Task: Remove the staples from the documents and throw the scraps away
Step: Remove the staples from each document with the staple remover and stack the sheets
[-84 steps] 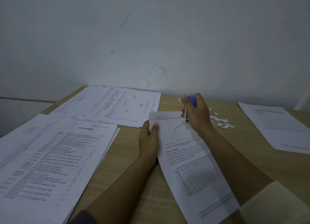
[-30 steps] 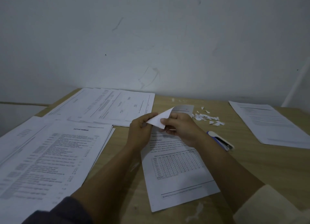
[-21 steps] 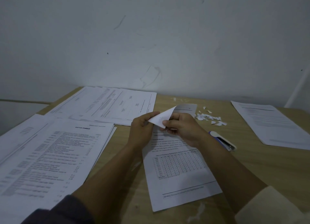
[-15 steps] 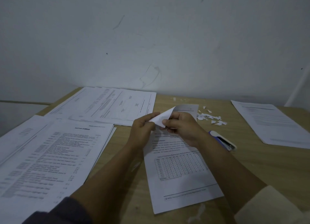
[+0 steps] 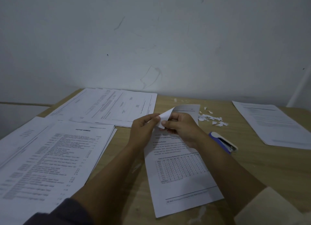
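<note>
At the top left corner of the document, my fingertips are closed on paper. My left hand pinches the turned-up corner between thumb and forefinger. My right hand pinches the same flap just beside it, its other fingers curled underneath. The corner stands up off the table in a white point, while the rest of the sheets lie flat towards me under my right forearm. I cannot see the staple itself; my fingers cover where it would be.

I judge this is a thin, light set of sheets: limp, easy to crease, and quick to tear at the staple holes if I pull sideways. The place to hold is right here, tight against the bound corner, with both pinches close together so the paper takes little strain.

The blue-and-white stapler lies just to the right of my right wrist, and I can read no brand on it. Beyond it, near the wall, sits a small scatter of torn paper scraps, not yet thrown away.

The only writing I can read is the heading "DAFTAR GAMBAR" on the near left stack. My document shows a gridded table and a bold caption, too blurred to read. Two more stacks lie far left and far right.
</note>
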